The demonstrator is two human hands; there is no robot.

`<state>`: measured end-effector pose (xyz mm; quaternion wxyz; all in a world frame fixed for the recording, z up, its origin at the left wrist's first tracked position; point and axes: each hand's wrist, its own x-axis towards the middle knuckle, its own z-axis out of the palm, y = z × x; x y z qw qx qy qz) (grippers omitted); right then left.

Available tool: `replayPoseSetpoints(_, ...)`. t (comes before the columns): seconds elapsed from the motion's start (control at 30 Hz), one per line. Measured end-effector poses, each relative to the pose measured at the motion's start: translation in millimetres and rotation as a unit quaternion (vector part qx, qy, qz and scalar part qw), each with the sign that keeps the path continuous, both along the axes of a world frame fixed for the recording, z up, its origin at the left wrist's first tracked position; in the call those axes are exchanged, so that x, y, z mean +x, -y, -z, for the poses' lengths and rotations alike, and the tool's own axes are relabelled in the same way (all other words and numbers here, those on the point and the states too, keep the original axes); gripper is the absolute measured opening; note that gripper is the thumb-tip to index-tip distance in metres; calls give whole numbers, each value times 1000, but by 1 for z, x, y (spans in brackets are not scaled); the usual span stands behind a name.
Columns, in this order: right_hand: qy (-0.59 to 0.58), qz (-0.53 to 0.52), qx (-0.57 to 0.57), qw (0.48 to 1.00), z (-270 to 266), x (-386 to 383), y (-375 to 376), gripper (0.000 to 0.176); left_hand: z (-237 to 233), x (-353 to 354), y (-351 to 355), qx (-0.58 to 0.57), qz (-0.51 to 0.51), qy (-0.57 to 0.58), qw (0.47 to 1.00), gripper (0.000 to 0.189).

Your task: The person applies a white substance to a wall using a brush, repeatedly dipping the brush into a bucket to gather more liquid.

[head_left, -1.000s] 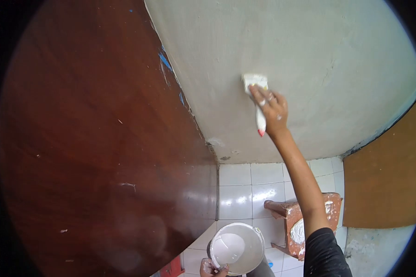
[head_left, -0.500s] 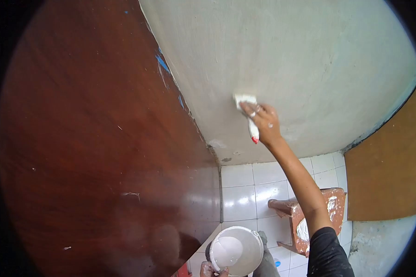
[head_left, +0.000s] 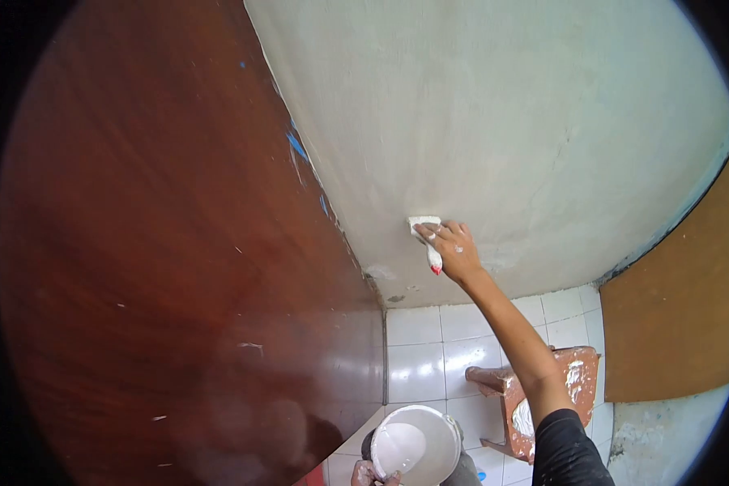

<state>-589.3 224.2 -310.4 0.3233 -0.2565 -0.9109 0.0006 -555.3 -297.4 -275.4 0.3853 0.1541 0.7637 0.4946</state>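
In my right hand (head_left: 455,249) is a paintbrush (head_left: 434,257) with a white handle and a red tip. Its white, paint-coated head lies against the pale wall (head_left: 494,121), fairly low down and left of centre. Spots of white paint mark the fingers. At the bottom of the view my left hand (head_left: 373,474) grips the near rim of a white bucket (head_left: 455,441), partly cut off by the frame edge. White paint (head_left: 401,447) pools inside the bucket, toward its left side.
A glossy red-brown wooden panel (head_left: 178,243) fills the left side. A paint-smeared brown plastic stool (head_left: 575,381) stands on the white tiled floor (head_left: 417,364), partly behind my right arm. At the right is a brown board (head_left: 680,308).
My right hand has moved the paintbrush down the wall. The view has tilted slightly upward or shifted, so floor and stool sit lower. My left hand keeps hold of the bucket.
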Motion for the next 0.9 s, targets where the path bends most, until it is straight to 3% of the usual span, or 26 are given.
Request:
replayPoseSetpoints(0.07,-20,-3,31,999,-65,5,-11,48,5,3,0,3,-44,1,999,25)
replayPoseSetpoints(0.17,-82,8,110,990,-180,6,-29,48,3,-2,-8,73,-30,-12,997,25)
replayPoseSetpoints(0.3,-184,22,208,961,-305,6,-35,50,-26,-2,-23,74,-44,41,995,26)
replayPoseSetpoints(0.37,-208,30,245,947,-316,5,-40,50,-20,-1,-23,56,-54,55,995,26)
replayPoseSetpoints(0.47,-155,41,285,945,-247,-4,-40,49,-32,4,-36,57,-129,124,982,27)
replayPoseSetpoints(0.57,-73,-3,221,973,-170,-4,-20,49,-70,4,-50,82,-106,117,984,27)
replayPoseSetpoints(0.63,-21,-23,163,986,-159,0,-13,47,-35,2,-35,38,-84,75,993,28)
replayPoseSetpoints(0.67,-5,-31,140,990,-164,2,-14,46,-24,-1,-31,18,-73,54,996,28)
replayPoseSetpoints(0.7,9,-39,118,992,-175,1,-15,46,-63,-1,-44,76,-77,87,990,28)
replayPoseSetpoints(0.8,13,-26,103,994,-266,1,-26,46,-42,-10,-36,42,-73,85,993,28)
replayPoseSetpoints(0.9,-121,-53,175,976,-362,-6,-51,49,-53,-13,-35,97,-49,62,992,29)
